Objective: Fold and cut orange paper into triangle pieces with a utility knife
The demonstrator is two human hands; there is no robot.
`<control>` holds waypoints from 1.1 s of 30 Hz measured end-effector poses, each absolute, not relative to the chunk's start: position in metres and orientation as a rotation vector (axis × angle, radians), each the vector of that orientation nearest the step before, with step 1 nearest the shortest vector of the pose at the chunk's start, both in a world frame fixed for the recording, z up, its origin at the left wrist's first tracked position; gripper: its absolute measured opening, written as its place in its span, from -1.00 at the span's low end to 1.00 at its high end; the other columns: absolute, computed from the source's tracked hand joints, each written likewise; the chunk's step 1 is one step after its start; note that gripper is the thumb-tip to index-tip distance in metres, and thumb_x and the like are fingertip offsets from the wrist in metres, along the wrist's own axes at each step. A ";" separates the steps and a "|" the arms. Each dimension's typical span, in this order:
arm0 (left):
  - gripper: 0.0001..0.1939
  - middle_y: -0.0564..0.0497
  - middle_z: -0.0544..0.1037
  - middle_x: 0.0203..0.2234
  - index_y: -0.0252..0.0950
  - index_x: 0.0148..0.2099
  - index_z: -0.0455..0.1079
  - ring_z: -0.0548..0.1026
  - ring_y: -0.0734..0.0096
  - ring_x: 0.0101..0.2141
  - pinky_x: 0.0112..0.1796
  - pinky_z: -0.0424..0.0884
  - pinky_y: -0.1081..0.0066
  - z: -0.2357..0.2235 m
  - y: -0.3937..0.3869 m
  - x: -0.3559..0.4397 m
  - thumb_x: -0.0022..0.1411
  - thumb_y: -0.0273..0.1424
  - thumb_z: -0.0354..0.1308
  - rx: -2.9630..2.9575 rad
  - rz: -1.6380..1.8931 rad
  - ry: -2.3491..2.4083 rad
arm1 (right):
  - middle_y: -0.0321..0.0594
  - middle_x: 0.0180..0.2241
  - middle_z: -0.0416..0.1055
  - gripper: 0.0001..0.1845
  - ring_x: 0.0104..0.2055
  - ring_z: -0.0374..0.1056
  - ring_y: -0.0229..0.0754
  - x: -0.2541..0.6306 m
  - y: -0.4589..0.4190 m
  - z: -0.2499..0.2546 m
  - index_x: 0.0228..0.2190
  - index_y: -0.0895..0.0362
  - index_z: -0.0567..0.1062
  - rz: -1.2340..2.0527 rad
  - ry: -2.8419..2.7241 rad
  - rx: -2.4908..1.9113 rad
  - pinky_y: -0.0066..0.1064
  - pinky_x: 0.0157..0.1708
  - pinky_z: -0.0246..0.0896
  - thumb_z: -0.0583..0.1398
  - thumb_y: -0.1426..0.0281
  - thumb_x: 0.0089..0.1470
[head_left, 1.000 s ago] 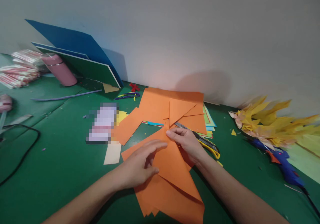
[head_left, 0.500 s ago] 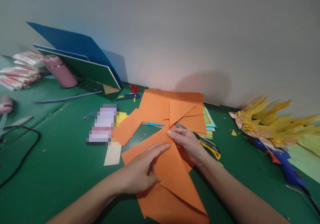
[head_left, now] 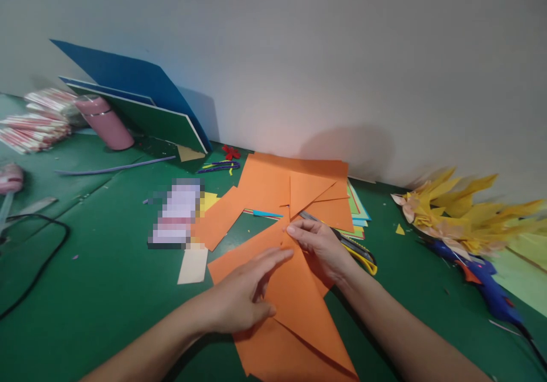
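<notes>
Folded orange paper (head_left: 294, 291) lies in front of me, with a loose flap crossing over its lower part. My right hand (head_left: 318, 245) pinches the narrow upper end of this paper between thumb and fingers. Spread over the paper's left side, my left hand (head_left: 243, 291) has its fingers stretched out and thumb apart, resting on or just above the surface. Beyond my hands, more orange sheets (head_left: 269, 180) lie on a stack of coloured paper (head_left: 359, 202). A yellow-and-black utility knife (head_left: 359, 251) lies partly hidden behind my right hand.
On the right are a blue glue gun (head_left: 491, 285) and a yellow paper piece (head_left: 474, 211) with pointed strips. Leftward are a blurred-out phone-like object (head_left: 175, 214), a pink bottle (head_left: 106, 123), leaning blue boards (head_left: 123, 74), striped sticks (head_left: 34, 131) and a black cable (head_left: 60, 245).
The hands and the folded paper hold nearly the same place, with the right hand still pinching. The whole view has shifted very slightly.
</notes>
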State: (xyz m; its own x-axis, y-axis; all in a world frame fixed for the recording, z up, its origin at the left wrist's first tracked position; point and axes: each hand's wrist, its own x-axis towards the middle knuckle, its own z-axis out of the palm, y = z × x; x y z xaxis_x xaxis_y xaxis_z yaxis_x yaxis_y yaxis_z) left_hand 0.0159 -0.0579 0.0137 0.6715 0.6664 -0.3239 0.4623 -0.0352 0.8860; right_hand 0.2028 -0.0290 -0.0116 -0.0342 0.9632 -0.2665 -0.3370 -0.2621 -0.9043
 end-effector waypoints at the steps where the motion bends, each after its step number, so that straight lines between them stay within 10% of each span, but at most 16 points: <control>1: -0.17 -0.05 0.10 0.29 -0.07 0.31 0.05 0.26 0.48 -0.40 -0.31 0.35 0.40 0.014 -0.058 0.016 -0.03 -0.56 0.10 1.671 0.208 0.926 | -0.46 -0.73 0.19 -0.67 -0.64 -0.08 -0.42 0.203 -0.029 -0.012 -0.64 0.14 0.54 1.535 -0.791 -1.141 -0.46 -0.59 -0.17 0.47 0.20 -0.44; 14: -0.19 -0.05 0.13 0.28 -0.01 0.27 0.14 0.38 0.46 -0.39 -0.32 0.39 0.36 0.011 -0.056 0.015 -0.04 -0.58 0.15 1.673 0.147 0.924 | -0.32 -0.60 0.41 -0.63 -0.54 0.17 -0.34 0.204 -0.028 -0.019 -0.62 0.16 0.56 1.555 -0.750 -1.191 -0.44 -0.46 0.03 0.49 0.21 -0.51; 20: -0.37 -0.05 0.16 0.27 -0.17 0.23 0.23 0.13 0.08 0.23 0.20 0.07 0.08 0.003 -0.054 0.017 0.09 -0.35 0.21 1.658 0.330 0.935 | -0.42 -0.67 0.28 -0.64 -0.59 0.03 -0.38 0.205 -0.030 -0.014 -0.62 0.15 0.53 1.546 -0.930 -1.188 -0.43 -0.50 -0.06 0.44 0.14 -0.37; 33: -0.47 0.00 0.36 0.16 -0.15 0.10 0.37 0.24 0.20 0.19 0.20 0.11 0.07 -0.003 -0.052 0.020 0.06 -0.59 0.13 1.608 0.471 0.937 | -0.44 -0.72 0.19 -0.56 -0.60 0.00 -0.38 0.203 -0.030 -0.007 -0.74 0.14 0.39 1.527 -1.083 -1.263 -0.41 -0.51 -0.13 0.42 0.10 -0.42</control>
